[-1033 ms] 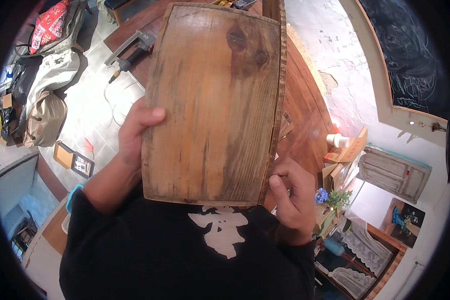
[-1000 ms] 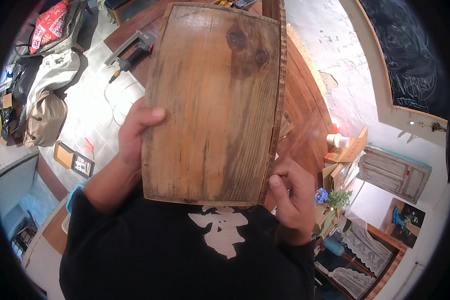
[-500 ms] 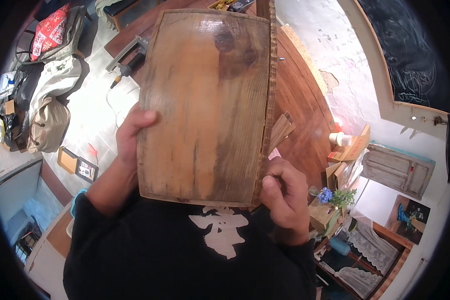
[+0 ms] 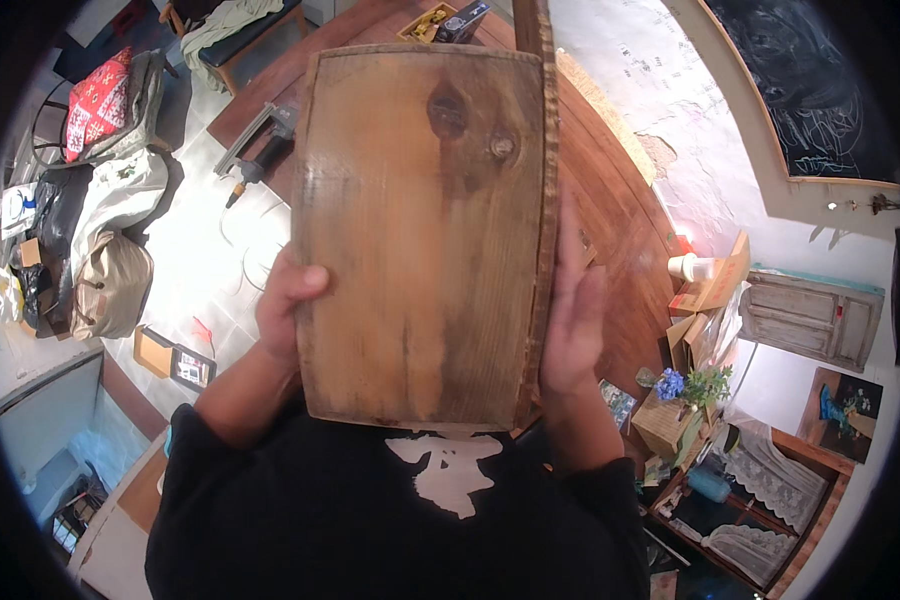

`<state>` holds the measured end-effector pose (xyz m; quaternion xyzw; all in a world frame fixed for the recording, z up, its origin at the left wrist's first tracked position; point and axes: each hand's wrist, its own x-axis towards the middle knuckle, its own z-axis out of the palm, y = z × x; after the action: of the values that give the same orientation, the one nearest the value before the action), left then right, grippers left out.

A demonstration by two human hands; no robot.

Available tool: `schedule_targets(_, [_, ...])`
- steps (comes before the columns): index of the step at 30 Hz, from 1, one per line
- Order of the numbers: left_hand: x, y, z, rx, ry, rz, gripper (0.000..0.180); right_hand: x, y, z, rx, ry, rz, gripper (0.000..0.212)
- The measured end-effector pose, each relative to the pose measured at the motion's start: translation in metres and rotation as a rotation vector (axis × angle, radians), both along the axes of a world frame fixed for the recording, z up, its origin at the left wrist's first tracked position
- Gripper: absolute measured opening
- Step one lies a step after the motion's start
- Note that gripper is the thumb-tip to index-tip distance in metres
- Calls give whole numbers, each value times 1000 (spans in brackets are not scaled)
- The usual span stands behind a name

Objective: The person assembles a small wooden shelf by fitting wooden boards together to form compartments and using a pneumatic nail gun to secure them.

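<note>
I hold a wide, worn wooden board (image 4: 425, 230) with two dark knots flat in front of my chest, its long side pointing away from me. My left hand (image 4: 285, 300) grips its left edge, thumb on top. My right hand (image 4: 573, 310) presses flat against its right edge, fingers stretched upward. The board hides most of what lies under it.
A long brown wooden tabletop (image 4: 610, 220) runs to the right under the board. On the pale floor to the left lie a nail gun (image 4: 255, 150), bags (image 4: 110, 280) and a small box (image 4: 175, 360). Cardboard boxes and blue flowers (image 4: 685, 385) stand at the right.
The board has swung to point more straight ahead and shifted slightly right. My right hand moved from under its lower right corner up along the right edge, fingers now extended.
</note>
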<state>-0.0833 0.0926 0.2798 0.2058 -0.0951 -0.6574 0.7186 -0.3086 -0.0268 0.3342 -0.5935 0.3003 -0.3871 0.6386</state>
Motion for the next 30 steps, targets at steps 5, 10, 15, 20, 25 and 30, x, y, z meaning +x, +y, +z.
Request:
schedule_targets(5, [1, -3, 13, 30, -170, -43, 71, -8, 17, -13, 213, -108, 116, 88])
schedule_targets(10, [4, 1, 13, 88, -216, -35, 71, -9, 16, 0, 224, -7, 162, 101])
schedule_targets(15, [9, 3, 3, 60, -412, -153, 77, -28, 7, -26, -41, 123, -27, 84])
schedule_targets(20, [16, -12, -17, -60, -645, -213, 72, -8, -36, -37, 497, -357, -144, 65])
schedule_targets(25, [19, -41, -5, 37, -375, -196, 56, -3, -41, -55, 571, -359, -192, 70])
schedule_targets(30, [-3, -34, -30, 126, -967, 42, 56, 7, -39, -56, 436, -352, -103, 68])
